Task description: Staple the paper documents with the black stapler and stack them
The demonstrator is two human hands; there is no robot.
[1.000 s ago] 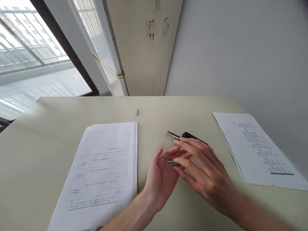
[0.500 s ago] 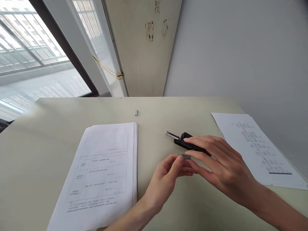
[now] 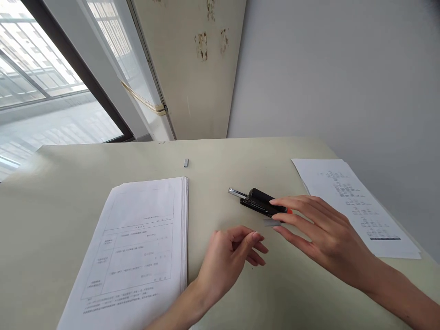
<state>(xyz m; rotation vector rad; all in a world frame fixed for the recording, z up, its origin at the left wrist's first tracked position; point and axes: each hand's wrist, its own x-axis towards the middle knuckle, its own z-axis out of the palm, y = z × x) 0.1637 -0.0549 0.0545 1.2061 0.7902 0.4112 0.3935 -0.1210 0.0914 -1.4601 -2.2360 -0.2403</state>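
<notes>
My right hand (image 3: 319, 229) holds a grey strip of staples (image 3: 271, 222) by its right end, pinched between thumb and fingertips just above the table. Its upper fingertip reaches to the black stapler (image 3: 259, 199), which lies on the table with its silver metal magazine (image 3: 237, 192) sticking out to the left. A bit of orange shows at the stapler's right end, partly hidden by the fingers. My left hand (image 3: 233, 254) is left of the strip and apart from it, fingers loosely bent and holding nothing.
On the left lies a thick stack of printed sheets (image 3: 137, 238). More printed paper (image 3: 354, 206) lies at the right by the wall. A small grey block (image 3: 186, 162), perhaps staples, sits towards the table's far edge. Beyond that edge are a cabinet (image 3: 192, 91) and a window.
The left hand has let go of the staple strip and drawn back towards me. Only the right hand holds the strip now. The view has turned slightly to the right.
</notes>
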